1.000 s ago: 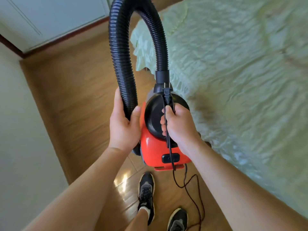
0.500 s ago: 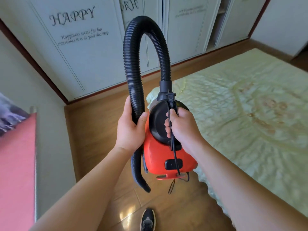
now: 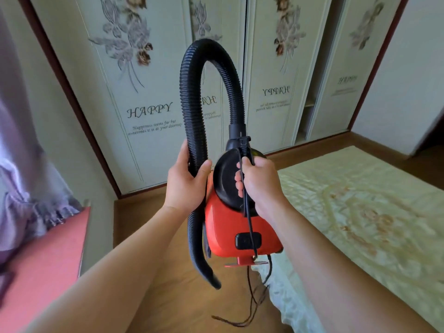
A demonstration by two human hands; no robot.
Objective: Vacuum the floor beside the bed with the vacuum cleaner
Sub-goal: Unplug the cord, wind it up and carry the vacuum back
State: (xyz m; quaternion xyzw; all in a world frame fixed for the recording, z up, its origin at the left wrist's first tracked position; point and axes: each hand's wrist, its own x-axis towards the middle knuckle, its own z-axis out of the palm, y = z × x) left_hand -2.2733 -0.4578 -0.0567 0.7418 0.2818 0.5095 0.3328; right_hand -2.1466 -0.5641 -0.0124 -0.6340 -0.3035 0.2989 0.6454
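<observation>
I hold a small red and black vacuum cleaner (image 3: 223, 227) up in the air in front of me. My right hand (image 3: 260, 186) grips the handle on its black top, with the strap and cord running under my fingers. Its black ribbed hose (image 3: 192, 97) arches up from the top and comes down on the left, where my left hand (image 3: 186, 182) is closed around it. The hose's open end (image 3: 211, 278) hangs free below the body. A thin power cord (image 3: 252, 304) dangles under the vacuum. The bed (image 3: 355, 212) with a pale green quilted cover lies to my right.
A strip of wooden floor (image 3: 153, 236) runs between the bed and the left wall. White wardrobe doors (image 3: 144, 92) with flower prints and the word HAPPY stand ahead. A pink surface (image 3: 43, 272) and a purple curtain (image 3: 24, 164) are at the left.
My view has risen from the floor and my shoes to the wardrobe doors. The vacuum stays in both hands, and the hose's free end has come into sight.
</observation>
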